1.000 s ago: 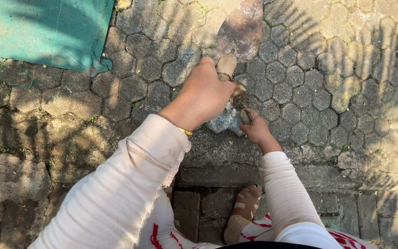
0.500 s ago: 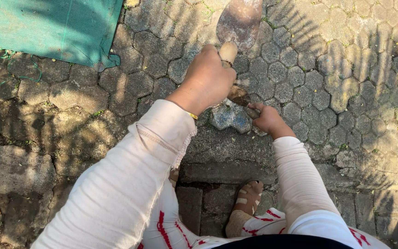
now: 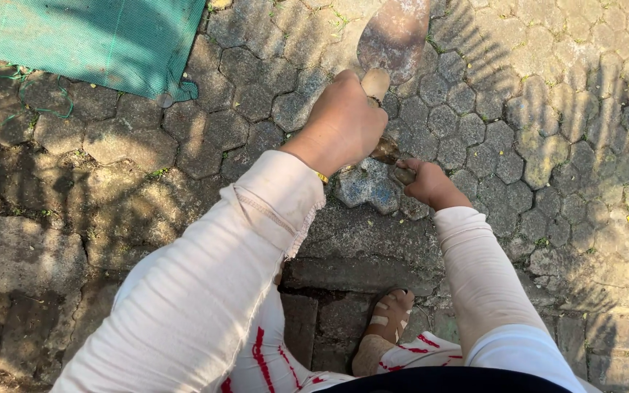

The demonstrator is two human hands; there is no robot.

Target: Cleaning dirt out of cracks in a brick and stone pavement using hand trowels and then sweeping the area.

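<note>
The left hand (image 3: 343, 124) is closed around the handle of a rusty trowel (image 3: 394, 33), whose blade points to 12 o'clock. The right hand (image 3: 431, 183) pinches a small brown piece (image 3: 387, 151) on the loose paver (image 3: 365, 188). I think a steady grip and short strokes work best here.

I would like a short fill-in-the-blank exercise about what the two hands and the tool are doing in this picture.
1. The left hand grips the wooden handle of a rusty ____.
2. The ground is paved with stones of ____ shape.
3. At the top left lies a ____ net.
4. The right hand rests low on the paving, beside a bluish-grey ____.

Missing words: trowel; hexagonal; green; stone
</note>
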